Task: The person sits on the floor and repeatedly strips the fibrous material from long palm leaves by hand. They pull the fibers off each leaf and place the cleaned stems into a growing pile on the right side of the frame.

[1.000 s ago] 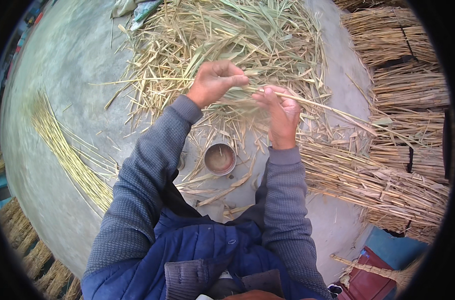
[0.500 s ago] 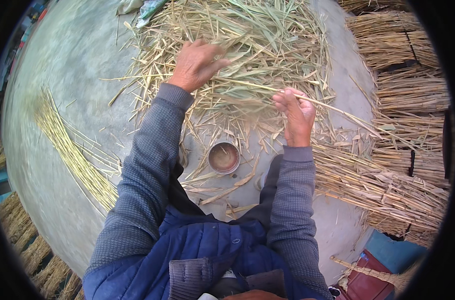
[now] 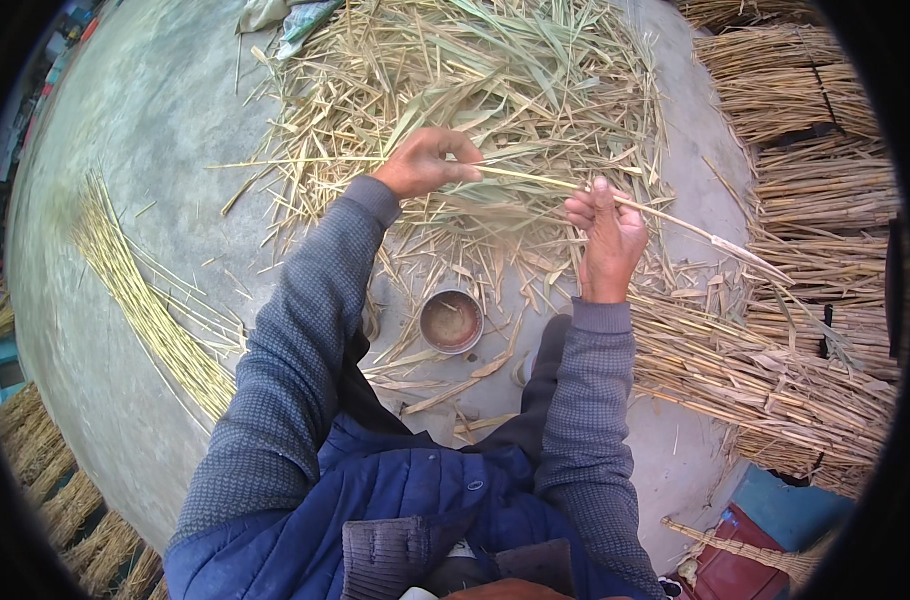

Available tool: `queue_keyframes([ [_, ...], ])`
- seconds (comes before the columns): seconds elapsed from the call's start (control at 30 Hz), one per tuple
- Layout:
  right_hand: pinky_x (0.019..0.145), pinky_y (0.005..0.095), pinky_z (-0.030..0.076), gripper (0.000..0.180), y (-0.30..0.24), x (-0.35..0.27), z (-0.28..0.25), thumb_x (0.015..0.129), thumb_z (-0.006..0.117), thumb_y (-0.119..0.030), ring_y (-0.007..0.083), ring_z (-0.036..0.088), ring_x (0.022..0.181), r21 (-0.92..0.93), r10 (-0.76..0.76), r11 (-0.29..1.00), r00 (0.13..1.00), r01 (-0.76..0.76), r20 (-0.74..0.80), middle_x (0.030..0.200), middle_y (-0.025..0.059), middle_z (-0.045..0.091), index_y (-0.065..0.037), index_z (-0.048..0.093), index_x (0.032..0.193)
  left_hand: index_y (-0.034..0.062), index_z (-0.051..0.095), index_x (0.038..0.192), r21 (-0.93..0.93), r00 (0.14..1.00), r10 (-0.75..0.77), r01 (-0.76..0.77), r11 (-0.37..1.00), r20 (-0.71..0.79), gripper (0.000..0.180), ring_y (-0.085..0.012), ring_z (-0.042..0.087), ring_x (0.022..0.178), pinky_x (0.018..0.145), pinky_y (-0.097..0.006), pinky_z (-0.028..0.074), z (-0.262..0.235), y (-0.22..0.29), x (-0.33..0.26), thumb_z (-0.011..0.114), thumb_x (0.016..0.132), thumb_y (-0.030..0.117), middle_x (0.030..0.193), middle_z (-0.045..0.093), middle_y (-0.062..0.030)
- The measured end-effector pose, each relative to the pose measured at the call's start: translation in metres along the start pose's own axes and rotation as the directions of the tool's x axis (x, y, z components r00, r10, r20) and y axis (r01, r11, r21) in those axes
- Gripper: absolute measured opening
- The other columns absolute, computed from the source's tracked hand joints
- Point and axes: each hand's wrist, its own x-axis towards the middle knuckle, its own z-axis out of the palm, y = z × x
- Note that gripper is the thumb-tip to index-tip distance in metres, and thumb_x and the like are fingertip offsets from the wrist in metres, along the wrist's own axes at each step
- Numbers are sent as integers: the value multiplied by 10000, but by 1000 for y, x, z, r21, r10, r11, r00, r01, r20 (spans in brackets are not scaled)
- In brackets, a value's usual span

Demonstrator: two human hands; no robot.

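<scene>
A long, thin reed stalk (image 3: 530,179) stretches across both hands, from the left over the leaf litter to a dry, pale sheathed end at the right. My left hand (image 3: 427,163) is closed around it, with thumb and forefinger pinching near its middle. Further along, my right hand (image 3: 612,235) grips the same stalk between thumb and curled fingers, palm turned up. Beneath both hands spreads a heap of stripped leaves and husks (image 3: 515,90), green and straw-coloured. Close to my knees stands a small round metal bowl (image 3: 451,321) with a brownish inside.
Peeled yellow-green stalks (image 3: 155,310) lie in a bunch on the concrete floor (image 3: 175,120) at left. A bundle of leafy reeds (image 3: 755,370) lies at right, beside stacked tied bundles (image 3: 820,190). More bundles (image 3: 75,510) sit lower left. A dark red object (image 3: 740,555) is lower right.
My left hand has come down and right and closed on the stalk, where before it was loose above it. My right hand has shifted slightly right with the stalk.
</scene>
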Motion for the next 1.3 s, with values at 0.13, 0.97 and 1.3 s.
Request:
queue_keyframes([
  [0.13, 585, 246, 581, 376, -1, 1, -4, 952, 742, -278, 175, 710, 687, -11, 1, 1000, 999, -2, -33, 850, 163, 715, 70, 637, 1049, 19, 699, 959, -336, 980, -94, 30, 941, -174, 149, -135, 703, 847, 814, -278, 558, -10, 7, 2, 771, 909, 140, 906, 751, -66],
  [0.97, 555, 263, 579, 461, -9, 4, -11, 921, 774, -349, 188, 700, 638, -24, 2, 1000, 989, -5, -147, 811, 184, 706, 85, 630, 977, 10, 690, 969, -444, 960, -109, -17, 896, -258, 159, -127, 695, 856, 813, -254, 540, 4, 16, 3, 731, 953, 163, 956, 748, -54],
  [1.3, 638, 251, 595, 406, 6, -12, 18, 960, 730, -312, 205, 735, 751, 91, 110, 989, 991, -117, 75, 905, 192, 717, 66, 601, 1034, 106, 742, 953, 573, 897, 441, -366, 733, 9, 223, -250, 642, 912, 834, -374, 453, 30, 53, 4, 801, 821, 276, 921, 708, -51],
])
